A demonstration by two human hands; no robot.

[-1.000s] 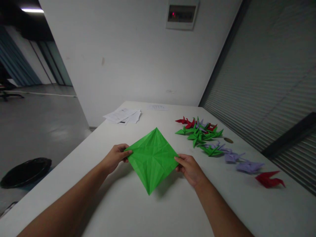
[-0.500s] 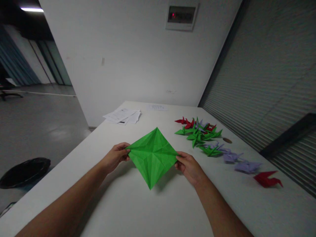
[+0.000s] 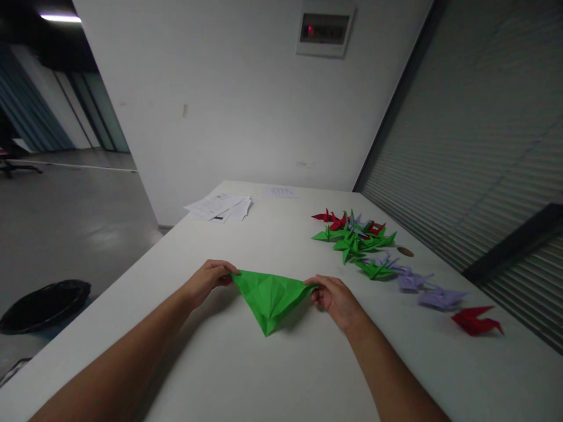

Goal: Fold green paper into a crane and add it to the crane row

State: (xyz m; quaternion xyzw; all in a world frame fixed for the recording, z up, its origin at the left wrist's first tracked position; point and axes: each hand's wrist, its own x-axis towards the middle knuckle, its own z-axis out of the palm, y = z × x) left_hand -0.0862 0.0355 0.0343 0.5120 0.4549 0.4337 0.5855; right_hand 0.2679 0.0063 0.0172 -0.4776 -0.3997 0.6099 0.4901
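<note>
A creased sheet of green origami paper [image 3: 271, 298] is stretched between my two hands, just above the white table [image 3: 264, 381]. It shows as a triangle with its point toward me, its far half folded out of sight. My left hand [image 3: 214, 280] pinches the left corner between thumb and fingers. At the right corner, my right hand [image 3: 332, 296] is closed on the paper in the same way. Creases fan out from the lower point.
Folded green paper cranes [image 3: 352, 243] lie heaped with red and purple ones at the right. Purple cranes [image 3: 440, 298] and a red crane [image 3: 477, 320] trail nearer. Printed sheets [image 3: 217, 206] lie far left. A black-lined bin [image 3: 44, 305] stands on the floor beside the table.
The green paper has gone from an open diamond to a triangle, its far corner folded down out of view. Both hands still hold the side corners, now slightly closer together.
</note>
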